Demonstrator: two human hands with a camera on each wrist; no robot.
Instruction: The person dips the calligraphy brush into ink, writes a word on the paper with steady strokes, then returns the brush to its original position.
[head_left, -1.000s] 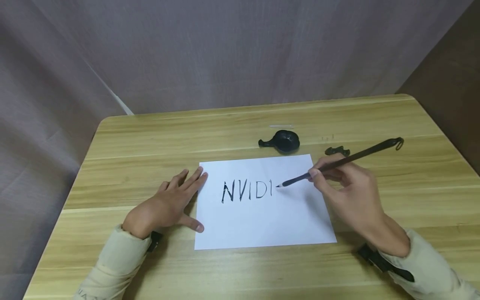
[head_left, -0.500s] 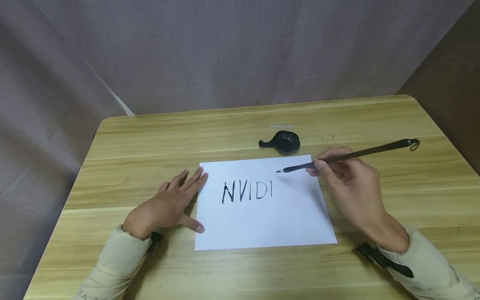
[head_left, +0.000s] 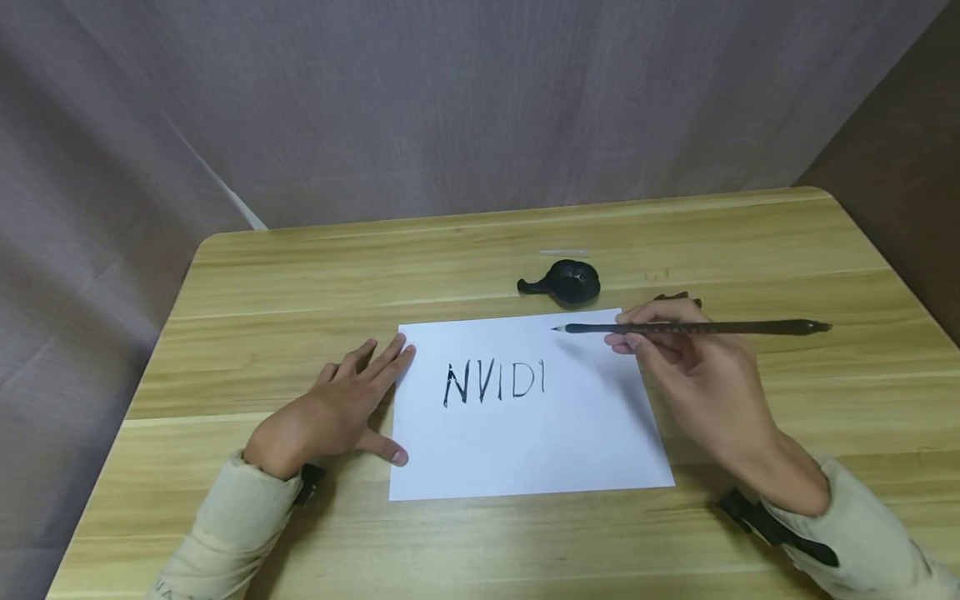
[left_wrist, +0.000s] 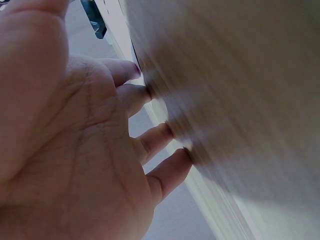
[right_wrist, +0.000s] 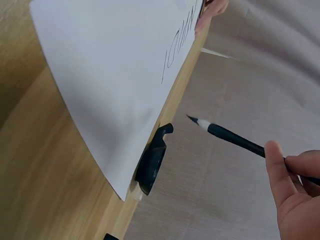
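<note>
In the head view my left hand [head_left: 330, 421] lies with spread fingers at the left edge of a white sheet of paper [head_left: 525, 454]. Its thumb and fingertips touch the sheet's margin. Black brushed letters reading "NVIDI" [head_left: 495, 382] run across the paper. My right hand [head_left: 705, 375] pinches a dark calligraphy brush [head_left: 768, 327] between thumb and fingers, over the sheet's right side. The brush lies nearly level, pointing left. In the right wrist view the black tip of the brush [right_wrist: 235, 138] is raised off the paper.
A black ink dish [head_left: 573, 283] with a short handle stands just beyond the paper. Behind my right hand a small dark object [head_left: 678, 297] is partly hidden. A thin clear strip [head_left: 564, 252] lies farther back on the wooden table [head_left: 360, 267]. Grey curtain hangs behind.
My right hand has lifted the brush tip away from beside the last letter, toward the paper's far edge. The brush has tipped from slanting to nearly level. The left hand has stayed put.
</note>
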